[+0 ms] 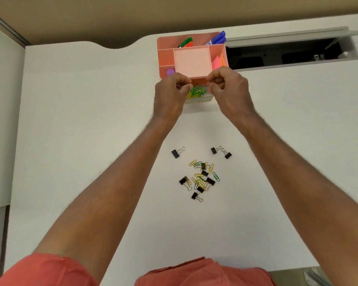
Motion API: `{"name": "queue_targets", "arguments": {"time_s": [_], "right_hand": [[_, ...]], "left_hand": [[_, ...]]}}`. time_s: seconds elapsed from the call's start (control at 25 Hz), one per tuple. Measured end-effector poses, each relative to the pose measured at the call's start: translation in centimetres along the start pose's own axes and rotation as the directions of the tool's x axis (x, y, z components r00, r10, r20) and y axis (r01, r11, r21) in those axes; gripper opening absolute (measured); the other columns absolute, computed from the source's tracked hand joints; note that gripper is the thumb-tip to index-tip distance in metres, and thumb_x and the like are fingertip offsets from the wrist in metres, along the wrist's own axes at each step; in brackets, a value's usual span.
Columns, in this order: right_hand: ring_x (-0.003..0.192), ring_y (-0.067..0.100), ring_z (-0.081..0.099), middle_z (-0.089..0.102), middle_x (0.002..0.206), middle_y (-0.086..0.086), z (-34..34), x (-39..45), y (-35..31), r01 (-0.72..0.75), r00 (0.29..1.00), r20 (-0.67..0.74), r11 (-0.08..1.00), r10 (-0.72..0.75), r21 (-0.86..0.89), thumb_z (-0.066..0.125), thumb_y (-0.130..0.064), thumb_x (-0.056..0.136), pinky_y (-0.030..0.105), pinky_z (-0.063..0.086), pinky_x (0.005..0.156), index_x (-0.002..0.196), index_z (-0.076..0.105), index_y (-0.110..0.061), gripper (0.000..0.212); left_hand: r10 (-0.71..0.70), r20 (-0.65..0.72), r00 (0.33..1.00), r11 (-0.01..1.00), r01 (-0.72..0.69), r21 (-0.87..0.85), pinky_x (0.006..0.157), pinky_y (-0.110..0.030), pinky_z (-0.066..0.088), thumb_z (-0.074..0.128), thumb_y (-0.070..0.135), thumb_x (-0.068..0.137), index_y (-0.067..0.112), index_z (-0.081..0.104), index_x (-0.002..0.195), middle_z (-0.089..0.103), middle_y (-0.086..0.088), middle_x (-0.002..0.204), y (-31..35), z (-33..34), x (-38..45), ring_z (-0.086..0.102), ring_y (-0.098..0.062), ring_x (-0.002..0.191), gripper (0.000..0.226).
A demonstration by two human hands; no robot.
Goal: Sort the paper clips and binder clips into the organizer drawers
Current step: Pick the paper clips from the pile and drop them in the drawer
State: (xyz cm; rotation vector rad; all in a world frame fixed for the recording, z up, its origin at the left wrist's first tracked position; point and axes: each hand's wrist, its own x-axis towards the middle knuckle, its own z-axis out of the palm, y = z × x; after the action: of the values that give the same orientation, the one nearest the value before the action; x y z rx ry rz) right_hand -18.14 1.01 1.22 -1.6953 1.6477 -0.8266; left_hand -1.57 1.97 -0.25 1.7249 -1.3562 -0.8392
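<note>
The pink desk organizer (165, 56) stands at the far middle of the white desk. Its lower drawer (197, 99) is pulled out and holds green and yellow paper clips (195, 92). My left hand (172, 93) hovers over the drawer's left side, fingers pinched right at the clip heap. My right hand (229, 89) is at the drawer's right side, thumb and finger pinched beside the orange upper drawer front (198, 81); what it holds is hidden. Nearer me lies a mixed pile of paper clips and black binder clips (203, 178), with three binder clips apart: (176, 153), (214, 150), (227, 154).
Markers (217, 39) and sticky notes (217, 61) fill the organizer's top compartments. An open cable hatch (287, 53) lies in the desk to its right. The desk's front edge is by my orange clothing (194, 273).
</note>
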Motion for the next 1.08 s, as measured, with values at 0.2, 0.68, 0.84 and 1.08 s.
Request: {"name": "queue_targets", "arguments": {"time_s": [0.2,0.68,0.84,1.08], "right_hand": [[0.079,-0.004,0.065,0.072,0.088,-0.013,-0.5,-7.7,2.9,-0.109,0.994,-0.004,0.983,0.111,0.149,0.065,-0.008,0.090,0.010,0.052,0.076,0.098,0.071,-0.023,0.017],[0.125,0.018,0.042,0.045,0.133,-0.004,0.0,-20.3,8.9,0.138,0.867,0.494,0.922,0.063,-0.361,0.069,-0.013,0.090,0.030,0.048,0.094,0.148,0.047,-0.026,0.064],[0.118,0.020,0.050,0.054,0.124,-0.001,0.5,-20.0,8.9,0.105,0.908,0.415,0.932,0.053,-0.348,0.071,-0.015,0.093,0.033,0.050,0.090,0.135,0.060,-0.021,0.044],[0.086,0.015,0.061,0.062,0.097,-0.003,1.0,-20.5,8.8,-0.072,0.949,0.277,0.959,0.150,-0.273,0.071,-0.018,0.094,0.036,0.054,0.080,0.106,0.069,-0.018,0.012]], "left_hand": [[0.049,0.028,0.998,0.999,-0.049,0.014,0.071,-0.023,0.053,0.071,0.017,0.091,0.020,0.072,0.091,0.070,0.009,0.087,-2.3,-0.4,-7.2,0.061,-0.006,0.073,0.004],[-0.075,0.395,0.916,0.821,-0.168,0.545,0.094,-0.039,0.047,0.074,0.028,0.089,0.015,0.060,0.129,0.058,-0.005,0.124,-6.6,1.9,-18.6,0.053,-0.027,0.116,0.044],[-0.068,0.361,0.930,0.828,-0.149,0.541,0.088,-0.037,0.049,0.069,0.024,0.092,0.016,0.063,0.121,0.060,-0.002,0.120,-6.5,2.7,-18.4,0.056,-0.023,0.112,0.030],[-0.084,0.356,0.931,0.825,-0.136,0.548,0.080,-0.033,0.049,0.066,0.025,0.095,0.019,0.067,0.104,0.063,0.001,0.106,-6.8,3.0,-18.3,0.058,-0.019,0.103,0.012]]}}
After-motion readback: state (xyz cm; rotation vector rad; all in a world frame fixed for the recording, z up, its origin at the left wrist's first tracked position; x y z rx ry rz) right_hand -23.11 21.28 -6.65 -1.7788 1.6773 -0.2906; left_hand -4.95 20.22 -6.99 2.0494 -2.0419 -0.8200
